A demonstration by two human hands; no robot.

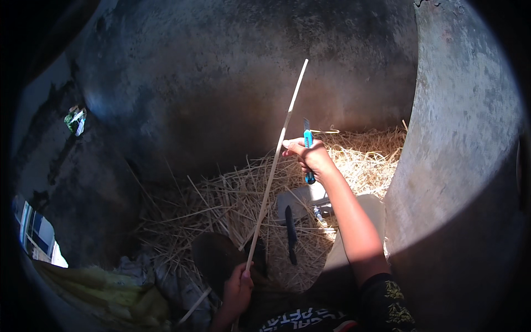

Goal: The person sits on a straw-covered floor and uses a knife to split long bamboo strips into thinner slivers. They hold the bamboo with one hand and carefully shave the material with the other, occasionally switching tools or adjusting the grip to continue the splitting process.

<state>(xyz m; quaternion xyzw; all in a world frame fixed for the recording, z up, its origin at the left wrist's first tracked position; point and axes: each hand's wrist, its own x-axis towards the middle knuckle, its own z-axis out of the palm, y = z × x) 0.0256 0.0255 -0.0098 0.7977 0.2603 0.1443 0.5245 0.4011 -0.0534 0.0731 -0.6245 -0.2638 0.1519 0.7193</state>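
Observation:
A long, thin, pale wooden stick (269, 185) slants up and to the right in front of me. My left hand (238, 289) is closed around its lower part, near my lap. Higher up, my right hand (313, 156) grips a blue box cutter (308, 138) with its blade out, pointing up. The thumb and forefinger of that hand are at the stick's side, apparently touching it. Below, a dark knife-shaped tool (291, 235) lies near a grey block (293, 202) on the straw. A small shiny item (319, 214) beside the block is too small to make out.
Straw (221, 202) and thin shavings cover the floor. A curved grey wall (238, 77) stands ahead, and a paler wall (459, 110) rises close on the right. Yellowish sacking (110, 296) lies at lower left. Openings in the left wall let light in.

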